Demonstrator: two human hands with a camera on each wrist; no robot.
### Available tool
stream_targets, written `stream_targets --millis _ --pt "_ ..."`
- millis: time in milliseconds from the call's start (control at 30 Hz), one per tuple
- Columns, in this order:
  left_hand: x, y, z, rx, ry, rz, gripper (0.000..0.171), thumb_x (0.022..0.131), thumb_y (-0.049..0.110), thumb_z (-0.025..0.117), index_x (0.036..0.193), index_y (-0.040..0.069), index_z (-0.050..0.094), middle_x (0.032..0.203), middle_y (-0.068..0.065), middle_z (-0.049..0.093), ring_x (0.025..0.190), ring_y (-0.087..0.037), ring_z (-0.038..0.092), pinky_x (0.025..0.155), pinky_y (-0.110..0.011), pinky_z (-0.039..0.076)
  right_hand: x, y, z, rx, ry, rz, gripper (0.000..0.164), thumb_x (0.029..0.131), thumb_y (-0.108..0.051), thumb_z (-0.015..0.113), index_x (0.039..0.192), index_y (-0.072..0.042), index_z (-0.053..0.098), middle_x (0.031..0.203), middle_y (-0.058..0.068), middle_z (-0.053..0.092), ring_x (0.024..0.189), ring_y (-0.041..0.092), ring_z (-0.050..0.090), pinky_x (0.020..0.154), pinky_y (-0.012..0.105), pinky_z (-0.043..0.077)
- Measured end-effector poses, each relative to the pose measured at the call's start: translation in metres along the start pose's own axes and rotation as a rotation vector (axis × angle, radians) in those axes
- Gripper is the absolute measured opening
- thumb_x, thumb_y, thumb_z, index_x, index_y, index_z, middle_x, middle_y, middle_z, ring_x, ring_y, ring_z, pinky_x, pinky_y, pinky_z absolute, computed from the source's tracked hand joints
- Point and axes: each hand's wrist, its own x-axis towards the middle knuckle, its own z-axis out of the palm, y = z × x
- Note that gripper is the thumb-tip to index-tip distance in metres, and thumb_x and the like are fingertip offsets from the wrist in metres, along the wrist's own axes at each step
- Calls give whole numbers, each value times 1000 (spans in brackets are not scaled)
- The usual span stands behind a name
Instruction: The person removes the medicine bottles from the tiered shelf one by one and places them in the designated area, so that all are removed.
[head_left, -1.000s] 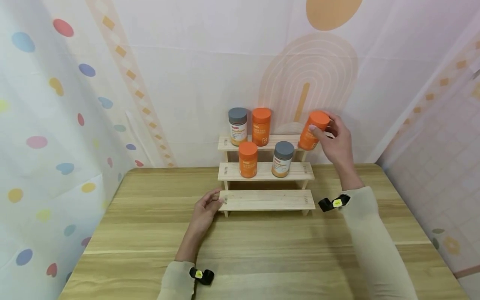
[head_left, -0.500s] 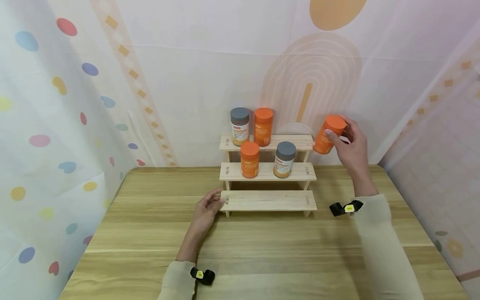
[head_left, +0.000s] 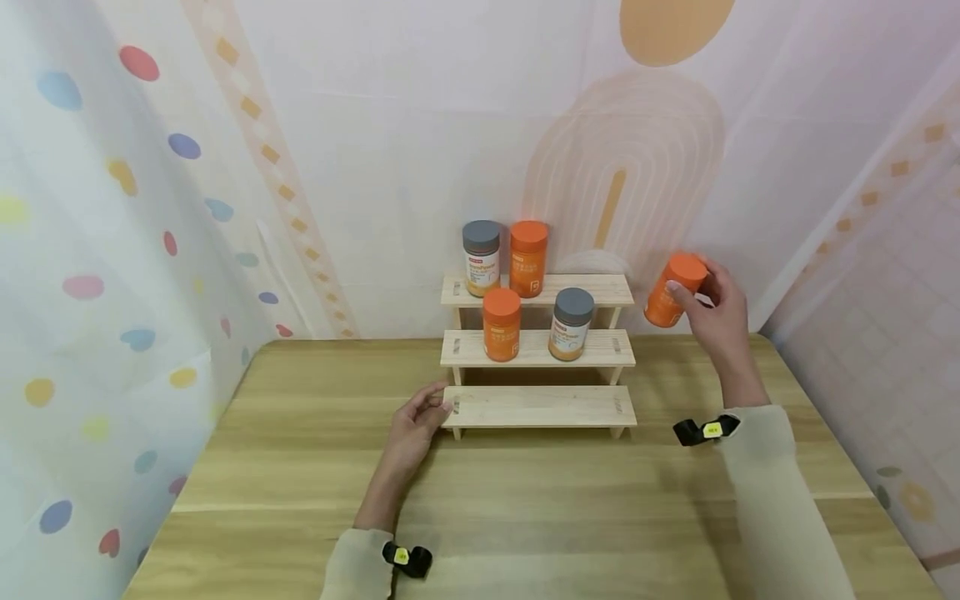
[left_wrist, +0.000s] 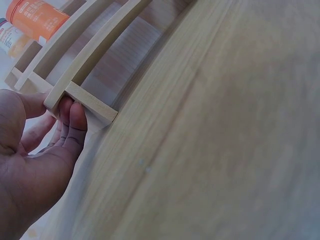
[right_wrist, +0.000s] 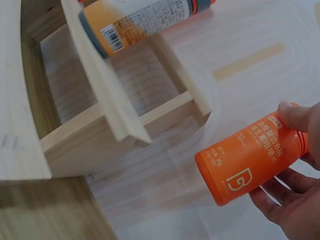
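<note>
My right hand (head_left: 720, 317) grips an orange bottle (head_left: 672, 293) in the air, just right of the wooden three-tier shelf (head_left: 540, 407). It tilts a little, and in the right wrist view its white lettering faces the camera. The left hand (head_left: 416, 427) pinches the left end of the lowest tier, with thumb on top and fingers below, as the left wrist view shows. On the top tier stand a grey-capped bottle (head_left: 482, 260) and an orange bottle (head_left: 528, 260). The middle tier bears another orange bottle (head_left: 502, 327) and another grey-capped bottle (head_left: 572, 327).
The shelf stands on a wood-grain table (head_left: 540, 508) towards its back edge. Behind it hangs a pale patterned cloth (head_left: 390, 183), with more cloth along both sides. Each wrist wears a black band.
My right hand has carried the orange bottle off the right end of the top tier, rightward and lower. The left hand keeps its hold on the lowest tier.
</note>
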Motion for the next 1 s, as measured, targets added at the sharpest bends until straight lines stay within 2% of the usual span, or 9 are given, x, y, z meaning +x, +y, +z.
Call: stream_targets --millis 200,400,600,733,800,933,1000 --pt "-1 -3 1 -1 13 1 40 102 11 63 142 13 59 116 -11 59 101 -14 62 85 -18 53 -4 24 1 -19 -33 14 65 100 -34 67 158 -22 39 147 13 55 117 4 52 95 23 46" --pt "0 -2 1 4 1 1 42 103 12 62 145 12 56 117 -10 59 104 -14 62 90 -17 53 -8 40 2 -45 -80 36 68 100 -39 67 159 -24 38 148 15 54 122 11 53 106 38 48" --pt "-1 -3 0 -6 -6 -6 43 103 11 62 146 12 56 119 -12 59 107 -16 63 89 -18 54 -12 57 5 -21 -94 42 67 101 -31 67 159 -20 38 150 15 53 122 8 53 103 29 49" --pt "-2 -3 0 2 -4 -1 42 103 13 63 144 14 57 119 -11 60 108 -17 63 90 -19 54 -14 69 5 -37 -111 60 65 102 -27 65 160 -17 37 152 17 51 121 4 51 106 32 48" --pt "-2 -3 0 4 -2 1 42 103 13 63 144 15 57 119 -10 60 108 -18 63 90 -19 54 -15 74 5 -35 -122 69 64 102 -26 65 160 -16 37 152 17 50 121 5 50 104 30 47" --pt "-3 -3 0 1 -1 2 42 102 13 63 144 16 57 119 -10 60 107 -18 63 90 -19 54 -18 83 5 -43 -143 77 65 102 -28 65 160 -16 36 152 18 50 129 18 51 105 32 46" --pt "-3 -3 0 -4 -3 3 43 102 13 63 144 16 57 119 -11 60 107 -18 63 90 -19 54 -18 88 5 -48 -153 80 66 103 -27 64 161 -14 35 153 19 49 134 26 50 109 39 46"
